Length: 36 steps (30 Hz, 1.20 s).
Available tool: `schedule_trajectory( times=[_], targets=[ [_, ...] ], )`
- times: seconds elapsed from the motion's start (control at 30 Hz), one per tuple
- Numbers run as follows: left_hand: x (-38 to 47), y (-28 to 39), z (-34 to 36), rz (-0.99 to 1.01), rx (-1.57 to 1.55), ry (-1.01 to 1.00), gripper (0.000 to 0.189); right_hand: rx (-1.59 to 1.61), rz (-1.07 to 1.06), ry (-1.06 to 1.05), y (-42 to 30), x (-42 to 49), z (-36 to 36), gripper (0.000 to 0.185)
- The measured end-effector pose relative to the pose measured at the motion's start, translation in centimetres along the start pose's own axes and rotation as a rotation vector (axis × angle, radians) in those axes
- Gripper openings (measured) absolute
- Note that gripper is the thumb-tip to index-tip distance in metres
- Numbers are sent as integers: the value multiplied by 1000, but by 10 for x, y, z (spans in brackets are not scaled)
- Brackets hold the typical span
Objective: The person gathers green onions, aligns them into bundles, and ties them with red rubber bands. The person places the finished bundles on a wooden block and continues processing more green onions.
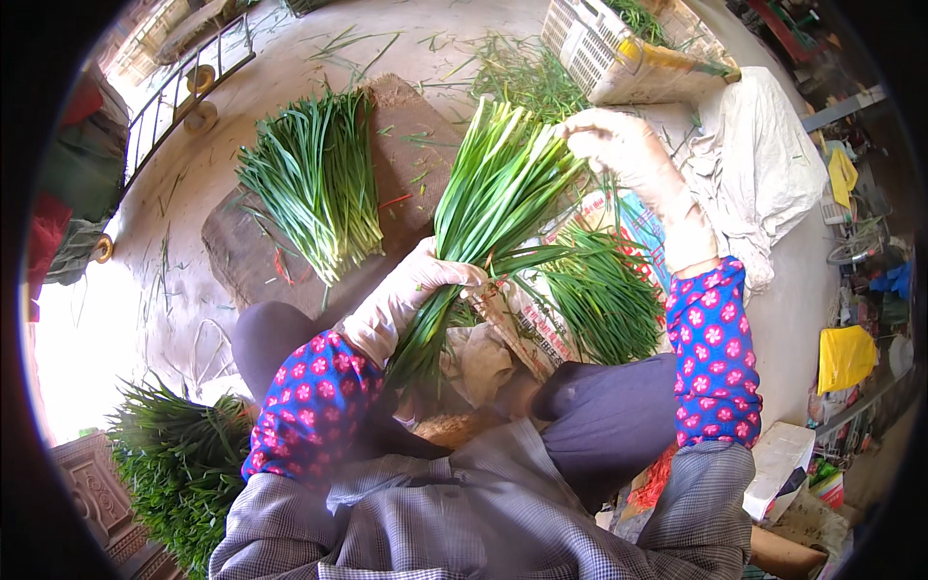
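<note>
My left hand (428,283), in a thin pale glove, is closed around the leafy middle of a bunch of garlic chives (493,188). The pale stem ends point up and away from me, and the leaf tips hang below my fist. At the upper right of this bunch, my gloved right hand (631,156) has its fingers bent against the stem ends; whether they pinch a stem I cannot tell. A neat pile of chives (319,188) lies on a brown cloth-covered board (413,152) to the left. Looser chives (602,297) rest on a printed sack (540,326) beside my right knee.
A plastic crate (580,58) holding greens stands at the far right, near scattered trimmings (529,76). White sacking (761,159) lies right of my right hand. A large heap of chives (181,464) is at lower left. Red ties (652,482) lie by my right hip.
</note>
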State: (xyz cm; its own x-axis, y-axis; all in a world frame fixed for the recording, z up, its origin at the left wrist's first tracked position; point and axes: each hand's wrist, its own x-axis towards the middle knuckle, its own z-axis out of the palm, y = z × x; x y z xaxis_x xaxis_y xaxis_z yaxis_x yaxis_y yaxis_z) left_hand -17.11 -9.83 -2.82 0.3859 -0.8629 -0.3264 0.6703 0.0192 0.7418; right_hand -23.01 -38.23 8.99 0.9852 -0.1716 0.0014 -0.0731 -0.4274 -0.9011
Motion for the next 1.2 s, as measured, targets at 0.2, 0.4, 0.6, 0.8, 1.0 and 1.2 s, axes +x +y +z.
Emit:
schedule_trajectory(
  times=[0.2, 0.4, 0.6, 0.8, 1.0, 1.2],
  targets=[
    [-2, 5, 5, 20, 12, -38, 41, 245, 143, -185, -12, 3, 19, 15],
    [-5, 6, 0, 44, 76, -45, 43, 97, 31, -137, -11, 8, 3, 10],
    [-5, 6, 1, 88, -37, -96, 38, 224, -24, 189, -20, -3, -32, 12],
    [-1, 6, 3, 96, 6, -11, 38, -396, -260, 245, 5, -13, 12, 16],
    [-4, 8, 5, 93, -22, 2, 37, -581, -305, 198, 2, -11, 15, 14],
    [-1, 7, 1, 92, -51, -32, 36, -416, -323, 117, 4, -12, 16, 14]
  ],
)
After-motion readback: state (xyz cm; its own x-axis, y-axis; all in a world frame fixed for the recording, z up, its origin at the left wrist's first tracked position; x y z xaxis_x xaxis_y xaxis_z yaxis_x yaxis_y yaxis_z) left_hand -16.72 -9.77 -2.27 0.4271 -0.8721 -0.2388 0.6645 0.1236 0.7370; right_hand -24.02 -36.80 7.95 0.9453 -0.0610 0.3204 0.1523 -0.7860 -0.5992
